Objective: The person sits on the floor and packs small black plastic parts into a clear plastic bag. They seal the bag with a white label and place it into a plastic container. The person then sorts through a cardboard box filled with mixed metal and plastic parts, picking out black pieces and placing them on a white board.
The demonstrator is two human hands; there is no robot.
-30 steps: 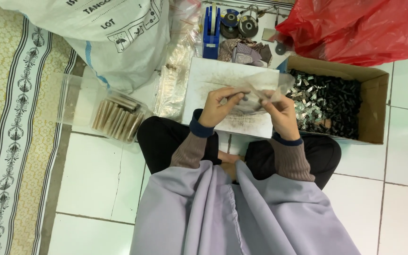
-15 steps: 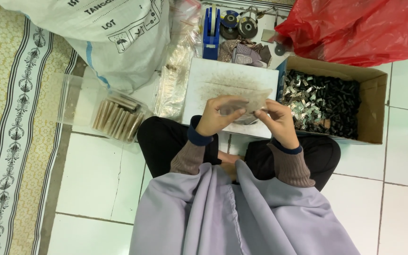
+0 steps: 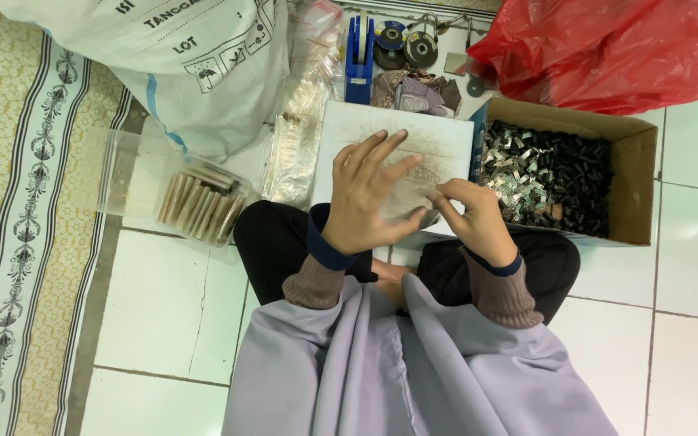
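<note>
We sit cross-legged on the white tiled floor [image 3: 163, 323] with a white board [image 3: 397, 141] across our lap. Our left hand [image 3: 369, 198] lies flat with fingers spread wide, pressing down on a clear plastic bag [image 3: 414, 202] that rests on the board's near edge. Our right hand [image 3: 478, 218] pinches the bag's right end between thumb and fingertips, closed narrowly on the film. The bag's long axis runs left to right across the board, its right end pointing toward the cardboard box [image 3: 636, 178]; we cannot tell what the bag contains, since our hands cover most of it.

The box sits just beside the board's right edge, filled with small silver and black metal pieces [image 3: 543, 173]. A clear tub of tan sticks [image 3: 199, 202] stands near our left knee. Beyond the board's far edge are a blue tape dispenser [image 3: 359, 48], a white sack [image 3: 179, 56] and a red plastic bag [image 3: 607, 44].
</note>
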